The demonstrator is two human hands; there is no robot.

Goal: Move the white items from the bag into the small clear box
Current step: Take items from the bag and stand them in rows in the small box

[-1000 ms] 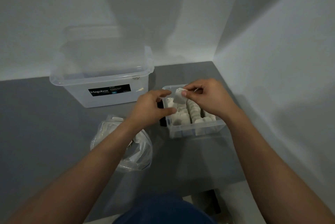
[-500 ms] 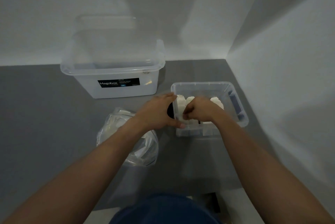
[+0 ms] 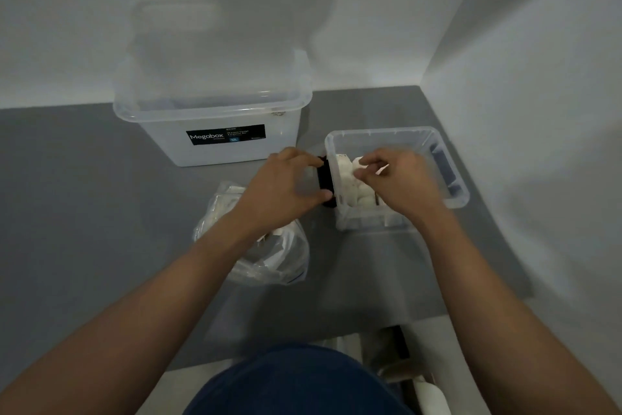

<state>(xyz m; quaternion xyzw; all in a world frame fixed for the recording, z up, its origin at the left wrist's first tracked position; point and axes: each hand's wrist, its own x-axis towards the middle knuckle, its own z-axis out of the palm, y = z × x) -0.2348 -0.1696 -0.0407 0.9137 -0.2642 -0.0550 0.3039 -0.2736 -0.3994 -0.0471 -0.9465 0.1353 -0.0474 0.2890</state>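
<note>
A person's two hands meet at the small clear box (image 3: 451, 193) on a grey surface (image 3: 84, 199). The right hand (image 3: 399, 181) reaches down inside the box with its fingers curled, and appears to pinch one of the white items (image 3: 348, 179) packed in rows along the left side, though motion blur softens the grip. The left hand (image 3: 289, 187) clasps the box's left end, thumb and fingers curled either side of a black clip (image 3: 323, 175).

The plastic bag (image 3: 269, 260), with more white pieces showing inside, lies just left of the box and nearer the person, directly beneath the left forearm. That makes the left hand the closer one for the next pick, a short pull back and down. The box's long axis runs away from the person, and its right side looks open for more.

A larger lidded Megabox tub (image 3: 215, 125) stands behind the bag, near but clear of that path. A wall closes in on the right.
</note>
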